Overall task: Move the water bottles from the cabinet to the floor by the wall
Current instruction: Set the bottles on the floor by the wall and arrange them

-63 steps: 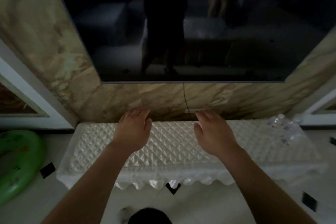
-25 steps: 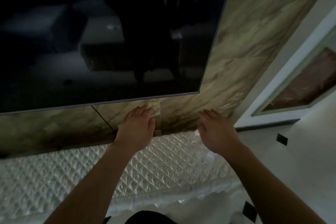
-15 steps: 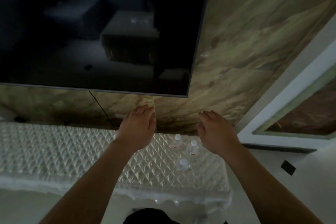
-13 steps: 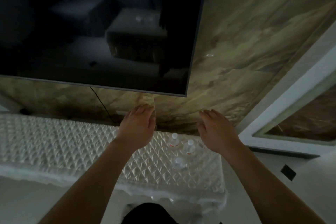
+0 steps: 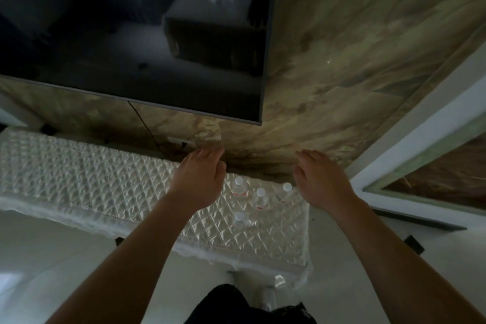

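Observation:
Several clear water bottles with white caps stand upright on the right end of the low cabinet, which is covered by a white quilted cloth (image 5: 79, 179). One bottle (image 5: 239, 185) is nearest my left hand, another (image 5: 260, 197) stands beside it, a third (image 5: 285, 191) is by my right hand, and one (image 5: 241, 219) stands nearer the front. My left hand (image 5: 200, 179) hovers palm down just left of them, fingers relaxed, holding nothing. My right hand (image 5: 322, 179) hovers just right of them, also holding nothing.
A large dark television (image 5: 131, 34) hangs on the marble wall (image 5: 355, 60) above the cabinet, with a cable running down behind. White floor (image 5: 381, 231) with small black tiles lies to the right, below a white-framed panel (image 5: 420, 160). A dark garment (image 5: 244, 305) shows at the bottom.
The view has swung right along the cabinet and settled over the bottles. Both hands stay held out in front and now flank the bottle group, slightly closer than before.

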A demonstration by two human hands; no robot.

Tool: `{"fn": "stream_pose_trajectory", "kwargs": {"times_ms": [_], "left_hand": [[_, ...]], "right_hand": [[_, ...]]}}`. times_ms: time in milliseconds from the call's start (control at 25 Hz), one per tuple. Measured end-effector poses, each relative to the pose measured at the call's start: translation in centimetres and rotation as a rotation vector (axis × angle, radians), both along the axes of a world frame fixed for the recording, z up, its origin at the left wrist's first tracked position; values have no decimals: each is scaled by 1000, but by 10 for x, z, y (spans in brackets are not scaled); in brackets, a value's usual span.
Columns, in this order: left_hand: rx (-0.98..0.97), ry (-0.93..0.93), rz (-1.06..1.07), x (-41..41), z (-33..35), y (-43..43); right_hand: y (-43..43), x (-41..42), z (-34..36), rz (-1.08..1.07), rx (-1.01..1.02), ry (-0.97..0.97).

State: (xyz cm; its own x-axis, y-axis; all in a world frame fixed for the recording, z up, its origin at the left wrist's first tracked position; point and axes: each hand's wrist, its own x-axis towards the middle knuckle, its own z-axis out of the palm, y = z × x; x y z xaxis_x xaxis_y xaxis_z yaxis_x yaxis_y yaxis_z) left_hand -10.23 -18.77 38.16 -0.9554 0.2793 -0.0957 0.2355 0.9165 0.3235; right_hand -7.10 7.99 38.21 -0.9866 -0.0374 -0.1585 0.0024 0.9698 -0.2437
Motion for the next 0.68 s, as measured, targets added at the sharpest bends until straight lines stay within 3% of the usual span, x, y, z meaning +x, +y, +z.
{"fn": "stream_pose_trajectory", "kwargs": {"times_ms": [320, 680], "left_hand": [[13, -105, -1, -6, -56, 8], [46, -293, 91, 5, -167, 11]], "right_hand": [[12, -6, -61, -43, -69, -61], [25, 0, -175, -130, -127, -174]]}}
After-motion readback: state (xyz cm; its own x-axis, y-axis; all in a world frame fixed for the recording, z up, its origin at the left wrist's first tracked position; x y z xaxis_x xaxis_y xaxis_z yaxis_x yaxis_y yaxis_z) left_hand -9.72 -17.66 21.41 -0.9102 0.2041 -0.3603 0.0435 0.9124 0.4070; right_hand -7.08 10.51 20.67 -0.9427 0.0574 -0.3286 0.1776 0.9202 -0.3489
